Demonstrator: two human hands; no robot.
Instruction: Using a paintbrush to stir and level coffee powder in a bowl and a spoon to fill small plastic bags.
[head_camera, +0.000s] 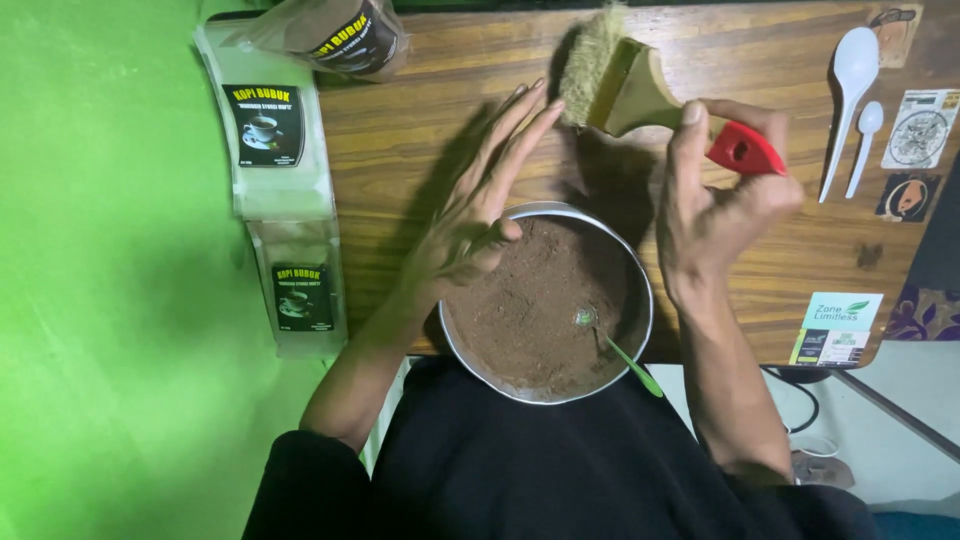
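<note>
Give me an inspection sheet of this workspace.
Surface: brown wooden table, stickers at its right edge.
Job's things: round metal bowl of brown powder, a green-handled spoon lying in it; wide brush with wooden ferrule and red handle.
Clutter: two white plastic spoons; clear labelled pouches on the left.
Hands: right hand grips the brush; left hand open and flat, fingers near the bristles.
Cables: dark cable below the table's right corner.
Surroundings: bright green surface on the left.
</note>
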